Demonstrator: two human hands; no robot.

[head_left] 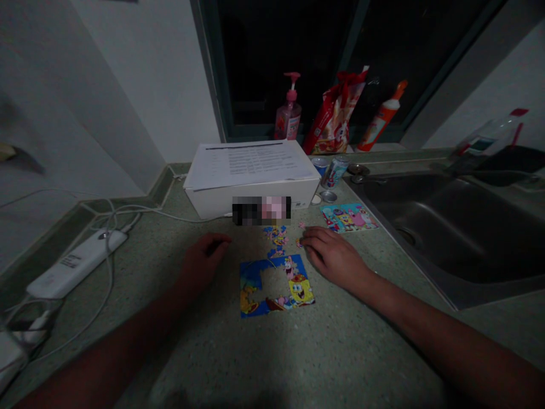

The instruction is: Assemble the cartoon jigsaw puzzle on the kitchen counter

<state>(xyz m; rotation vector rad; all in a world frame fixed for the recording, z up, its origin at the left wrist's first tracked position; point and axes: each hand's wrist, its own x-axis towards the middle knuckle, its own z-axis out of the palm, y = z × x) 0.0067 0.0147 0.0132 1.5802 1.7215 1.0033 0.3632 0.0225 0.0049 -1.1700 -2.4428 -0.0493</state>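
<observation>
A partly assembled jigsaw puzzle (301, 289) with yellow and pink cartoon figures on blue lies on the counter between my hands, a gap in its middle. Just beyond it is a small heap of loose puzzle pieces (279, 234). My right hand (334, 255) rests to the right, fingers stretched out, its fingertips beside a single puzzle piece (298, 242); whether they touch it I cannot tell. Left of the puzzle my left hand (205, 258) lies on its side, fingers loosely bent, thumb apart from the index finger, nothing visible between them.
Behind the pieces stands a white box (251, 196) topped by a printed sheet (255, 162). A cartoon picture card (349, 218) and a can (335, 172) are to its right. The sink (426, 227) borders the right side; a power strip (79, 264) and cables lie left.
</observation>
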